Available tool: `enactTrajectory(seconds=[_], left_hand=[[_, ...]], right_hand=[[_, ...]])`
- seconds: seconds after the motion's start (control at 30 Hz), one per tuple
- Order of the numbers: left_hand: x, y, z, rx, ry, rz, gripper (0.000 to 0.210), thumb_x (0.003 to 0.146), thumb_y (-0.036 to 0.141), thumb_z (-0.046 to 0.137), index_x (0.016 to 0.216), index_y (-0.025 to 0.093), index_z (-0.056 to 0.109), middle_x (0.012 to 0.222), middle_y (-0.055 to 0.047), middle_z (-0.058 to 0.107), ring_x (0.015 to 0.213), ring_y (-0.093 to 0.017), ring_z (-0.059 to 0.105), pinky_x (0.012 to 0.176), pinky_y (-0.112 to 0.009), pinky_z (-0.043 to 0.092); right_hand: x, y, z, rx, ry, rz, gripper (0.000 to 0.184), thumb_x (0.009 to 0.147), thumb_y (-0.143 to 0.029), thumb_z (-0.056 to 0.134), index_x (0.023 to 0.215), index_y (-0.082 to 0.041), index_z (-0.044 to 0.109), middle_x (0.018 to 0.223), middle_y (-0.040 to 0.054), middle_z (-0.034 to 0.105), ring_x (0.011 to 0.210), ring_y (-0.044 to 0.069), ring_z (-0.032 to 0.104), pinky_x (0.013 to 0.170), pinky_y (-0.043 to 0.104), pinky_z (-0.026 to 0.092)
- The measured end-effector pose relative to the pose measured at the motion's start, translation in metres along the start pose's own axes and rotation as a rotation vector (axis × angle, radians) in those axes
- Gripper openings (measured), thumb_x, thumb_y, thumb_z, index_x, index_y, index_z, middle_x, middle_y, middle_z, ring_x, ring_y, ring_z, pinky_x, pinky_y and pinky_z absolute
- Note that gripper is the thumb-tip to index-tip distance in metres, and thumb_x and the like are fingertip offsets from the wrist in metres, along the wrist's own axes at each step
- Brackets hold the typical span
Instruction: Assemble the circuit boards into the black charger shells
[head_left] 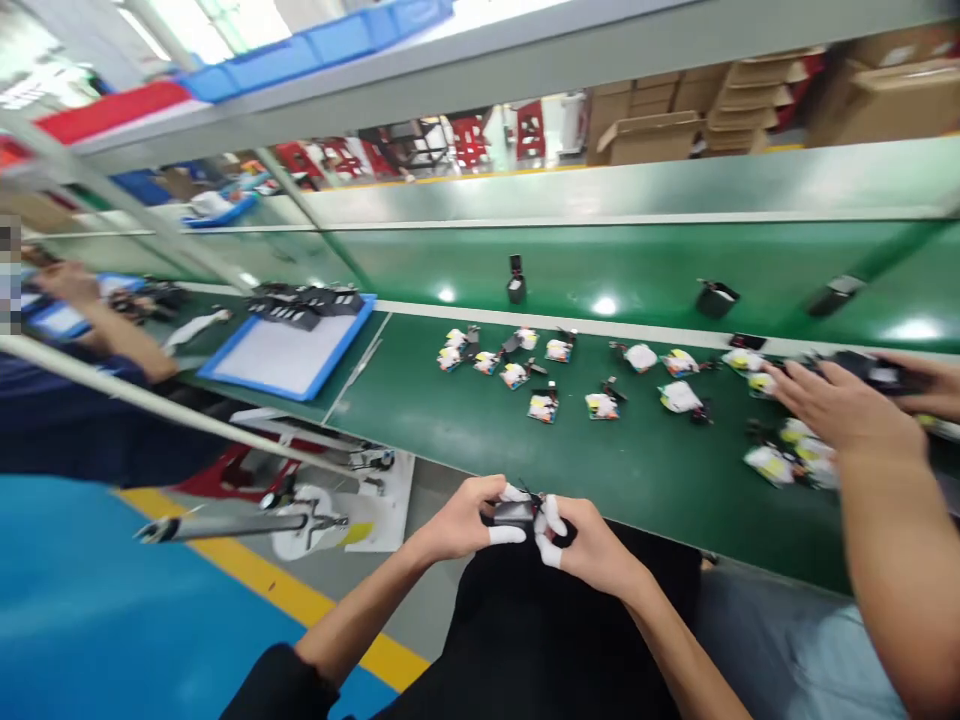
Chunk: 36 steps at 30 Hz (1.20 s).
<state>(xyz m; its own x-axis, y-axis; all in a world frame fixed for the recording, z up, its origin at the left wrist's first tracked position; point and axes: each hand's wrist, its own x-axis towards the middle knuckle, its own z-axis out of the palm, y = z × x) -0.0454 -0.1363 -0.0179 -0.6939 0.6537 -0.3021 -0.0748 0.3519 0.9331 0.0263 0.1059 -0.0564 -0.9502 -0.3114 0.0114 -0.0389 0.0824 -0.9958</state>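
Observation:
Close to my lap, at the table's front edge, my left hand (pixel 466 520) grips a small black box-shaped part (pixel 514 513) by its left side. White finger covers sit on the thumb and fingertip. My right hand (pixel 592 548), also with white-covered fingertips, is closed in a pinch at the right end of the box, where thin dark wires stick up. Its fingertips hide what exactly they pinch. On the green tabletop (pixel 450 430) beyond my hands lie several small circuit boards (pixel 543 403) with white and yellow pieces and black parts attached.
A blue-rimmed tray (pixel 319 385) with several black cases (pixel 300 305) stands on the left. Co-workers' hands (pixel 847 405) work at the right and far left. Behind, a green belt (pixel 420 265) carries black boxes (pixel 516 285). A shelf beam (pixel 480 80) crosses overhead.

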Motion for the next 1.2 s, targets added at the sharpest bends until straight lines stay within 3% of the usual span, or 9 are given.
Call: enactTrajectory(seconds=[0.27,0.47,0.63,0.8,0.93,1.03,1.2], left_hand=[[0.002,-0.006,-0.001,-0.011,0.056,0.082,0.051,0.075,0.055,0.099,0.085,0.016,0.068,0.09,0.0,0.059,0.081,-0.014,0.058,0.071,-0.026,0.051],[0.001,-0.005,0.003,-0.13,0.047,0.075,0.049,0.075,0.052,0.1,0.088,0.014,0.071,0.089,-0.001,0.061,0.08,-0.013,0.058,0.072,-0.025,0.055],[0.003,-0.016,0.008,-0.176,0.09,0.059,0.062,0.063,0.06,0.106,0.095,0.013,0.079,0.09,-0.002,0.066,0.082,-0.015,0.064,0.074,-0.027,0.059],[0.003,-0.031,0.019,-0.21,0.151,0.055,0.076,0.046,0.067,0.11,0.093,0.013,0.083,0.088,-0.003,0.068,0.08,-0.016,0.067,0.074,-0.029,0.062],[0.004,-0.035,0.024,-0.308,0.161,0.001,0.084,0.034,0.069,0.11,0.089,0.014,0.08,0.089,-0.005,0.075,0.08,-0.02,0.073,0.081,-0.039,0.068],[0.005,-0.036,0.026,-0.311,0.161,0.01,0.084,0.033,0.07,0.11,0.088,0.014,0.08,0.088,-0.005,0.076,0.081,-0.021,0.074,0.084,-0.042,0.069],[0.005,-0.037,0.026,-0.253,0.168,0.073,0.08,0.038,0.071,0.109,0.087,0.015,0.08,0.086,-0.002,0.071,0.076,-0.016,0.069,0.078,-0.032,0.065]], right_hand=[[-0.001,0.009,-0.001,-0.051,-0.002,-0.019,0.016,0.08,-0.012,0.062,0.075,-0.024,0.053,0.075,-0.0039,0.057,0.07,0.014,0.05,0.069,0.028,0.04],[-0.004,0.009,-0.001,-0.082,0.009,-0.052,0.017,0.082,-0.012,0.066,0.076,-0.024,0.056,0.074,-0.0035,0.058,0.069,0.015,0.051,0.067,0.029,0.04],[-0.005,0.011,-0.001,-0.11,0.024,-0.04,0.021,0.089,-0.02,0.067,0.074,-0.025,0.053,0.074,-0.0021,0.059,0.068,0.016,0.053,0.067,0.029,0.044],[-0.006,0.027,-0.007,-0.171,-0.01,-0.046,0.024,0.085,-0.022,0.073,0.071,-0.025,0.054,0.07,-0.0017,0.059,0.062,0.017,0.055,0.061,0.028,0.046],[-0.006,0.037,-0.007,-0.168,0.001,-0.077,0.022,0.084,-0.025,0.076,0.071,-0.026,0.058,0.069,-0.0011,0.06,0.062,0.018,0.056,0.059,0.029,0.047],[-0.007,0.038,-0.006,-0.171,0.052,-0.077,0.021,0.08,-0.027,0.078,0.069,-0.027,0.061,0.067,-0.0009,0.06,0.059,0.019,0.055,0.056,0.029,0.047],[-0.009,0.038,-0.011,-0.18,0.003,-0.054,0.016,0.077,-0.026,0.08,0.07,-0.028,0.065,0.065,-0.0002,0.063,0.057,0.02,0.059,0.054,0.029,0.05]])
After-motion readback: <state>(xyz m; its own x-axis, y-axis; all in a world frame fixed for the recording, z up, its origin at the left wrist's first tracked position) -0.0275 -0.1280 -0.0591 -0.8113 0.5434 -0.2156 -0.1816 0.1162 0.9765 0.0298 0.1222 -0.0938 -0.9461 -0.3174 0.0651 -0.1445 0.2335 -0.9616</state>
